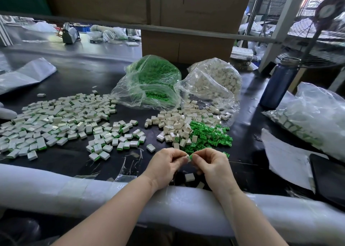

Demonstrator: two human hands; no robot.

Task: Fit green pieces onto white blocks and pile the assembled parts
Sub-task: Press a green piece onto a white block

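Lower centre of frame: white block and green piece are pinched between left hand and right hand. Likely light, rigid, slippery; best gripped by the edges.

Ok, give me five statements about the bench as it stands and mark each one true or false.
1. Both hands, left hand and right hand, pinch one small white and green part between them. True.
2. The bag of green pieces lies to the right of the bag of white blocks. False: the green bag is on the left.
3. The spread of assembled parts lies left of the hands. True.
4. The blue bottle lies on its side. False: it stands upright.
5. Loose green pieces lie on the table beside loose white blocks. True.
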